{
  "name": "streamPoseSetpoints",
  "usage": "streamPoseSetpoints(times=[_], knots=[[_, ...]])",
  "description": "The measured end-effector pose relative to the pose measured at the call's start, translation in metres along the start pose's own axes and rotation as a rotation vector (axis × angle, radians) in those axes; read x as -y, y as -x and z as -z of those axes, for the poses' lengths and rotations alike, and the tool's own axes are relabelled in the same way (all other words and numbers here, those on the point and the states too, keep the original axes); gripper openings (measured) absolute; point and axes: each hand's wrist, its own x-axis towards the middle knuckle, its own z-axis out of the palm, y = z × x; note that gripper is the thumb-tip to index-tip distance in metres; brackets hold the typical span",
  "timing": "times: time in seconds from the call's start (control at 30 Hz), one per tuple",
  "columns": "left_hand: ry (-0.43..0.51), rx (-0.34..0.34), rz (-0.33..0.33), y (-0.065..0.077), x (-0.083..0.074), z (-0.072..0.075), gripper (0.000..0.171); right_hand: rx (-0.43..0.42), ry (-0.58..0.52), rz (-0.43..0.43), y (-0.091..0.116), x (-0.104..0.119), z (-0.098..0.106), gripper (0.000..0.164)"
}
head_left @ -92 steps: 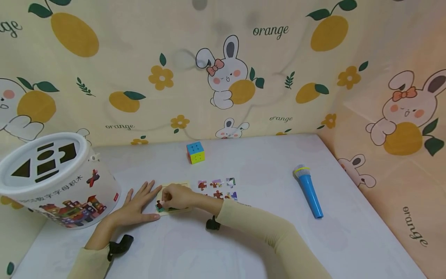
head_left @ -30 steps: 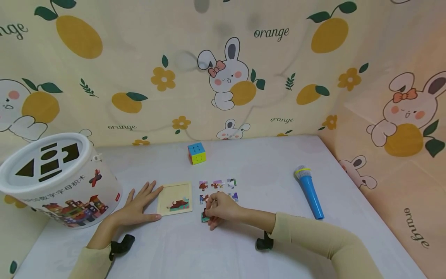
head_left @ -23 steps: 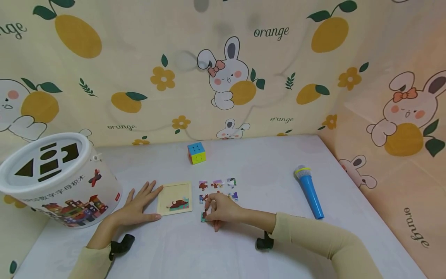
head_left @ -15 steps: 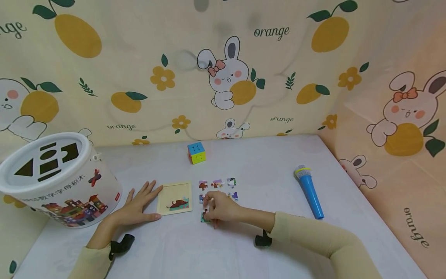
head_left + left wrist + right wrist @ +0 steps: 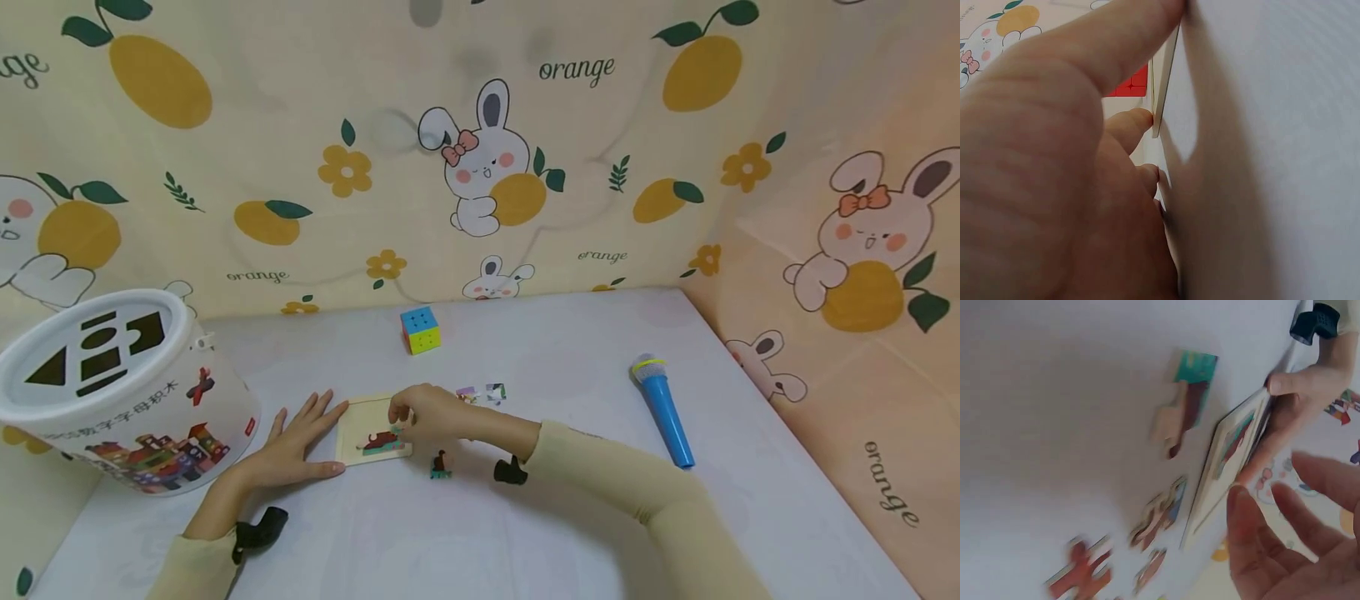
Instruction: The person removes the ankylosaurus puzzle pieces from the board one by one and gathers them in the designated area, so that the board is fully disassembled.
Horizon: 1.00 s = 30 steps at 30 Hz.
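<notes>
My left hand (image 5: pixel 296 442) lies with spread fingers on the table, index fingertip and thumb at the left edge of a wooden puzzle tray (image 5: pixel 360 412). Joined brown and teal jigsaw pieces (image 5: pixel 378 442) sit low in the tray. Over the tray's right edge hovers my right hand (image 5: pixel 431 414), its fingers bent. Seen from the right wrist, those fingertips (image 5: pixel 1241 500) stand apart with nothing between them. One brown and teal jigsaw piece (image 5: pixel 441 465) lies right of the tray. More loose pieces (image 5: pixel 1159 512) lie beyond it, partly hidden by my right forearm in the head view.
Behind the tray stands a puzzle cube (image 5: pixel 421 330). A large white bucket (image 5: pixel 172 408) with a shape-cut lid is at the left, close to my left forearm. Far right lies a blue toy microphone (image 5: pixel 664 412). Patterned cloth (image 5: pixel 300 125) walls in the back.
My right hand was over the tray's left side, then at the lower loose piece. It has now moved back left and up to the tray, uncovering that piece. The left hand stays put.
</notes>
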Motion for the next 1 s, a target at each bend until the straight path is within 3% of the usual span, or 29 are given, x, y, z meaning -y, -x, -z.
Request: streamPoseSetpoints(times=[0.13, 0.27, 0.5, 1.0], knots=[[0.011, -0.001, -0.001, 0.001, 0.002, -0.001, 0.097, 0.092, 0.053, 0.001, -0.019, 0.008, -0.01, 0.023], [0.023, 0.002, -0.004, 0.001, 0.004, -0.002, 0.096, 0.126, 0.063, 0.004, -0.031, 0.013, -0.018, 0.029], [0.026, -0.002, -0.01, 0.001, 0.004, -0.001, 0.096, 0.106, 0.063, -0.028, -0.041, 0.013, -0.027, 0.035], [0.031, -0.001, -0.016, 0.002, 0.0, 0.001, 0.095, 0.064, 0.081, -0.053, -0.042, 0.015, -0.04, 0.019]])
